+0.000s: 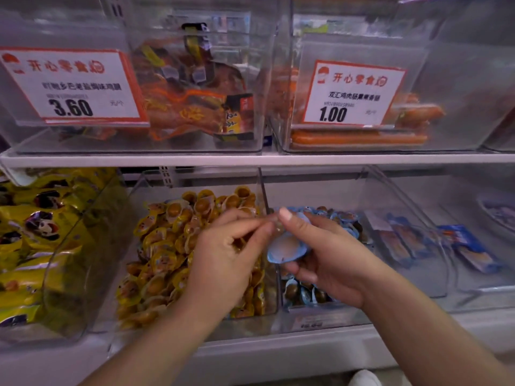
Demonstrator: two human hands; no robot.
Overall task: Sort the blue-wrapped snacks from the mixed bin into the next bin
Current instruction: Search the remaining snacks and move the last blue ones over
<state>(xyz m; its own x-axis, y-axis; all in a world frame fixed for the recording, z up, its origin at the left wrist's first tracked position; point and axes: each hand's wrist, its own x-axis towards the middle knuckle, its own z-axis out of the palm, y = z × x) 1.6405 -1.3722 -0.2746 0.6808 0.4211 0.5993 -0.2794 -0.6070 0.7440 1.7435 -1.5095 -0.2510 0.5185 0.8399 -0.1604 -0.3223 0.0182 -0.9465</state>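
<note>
A clear bin (271, 302) on the lower shelf is heaped with yellow-wrapped snacks (164, 246). To its right stands another clear bin (328, 309) with blue-wrapped snacks (342, 218). My right hand (326, 260) grips several blue-wrapped snacks (287, 247) over the wall between the two bins, thumb up. My left hand (225, 257) hovers over the yellow pile with fingers curled, its fingertips pinching the upper edge of the blue wrappers beside my right thumb.
A bin of large yellow packets (33, 246) sits at the left, and a bin of long blue packets (404, 240) at the right. The upper shelf (250, 160) carries two clear bins with price cards (72, 84) and orange packets. A white shoe (365, 378) shows below.
</note>
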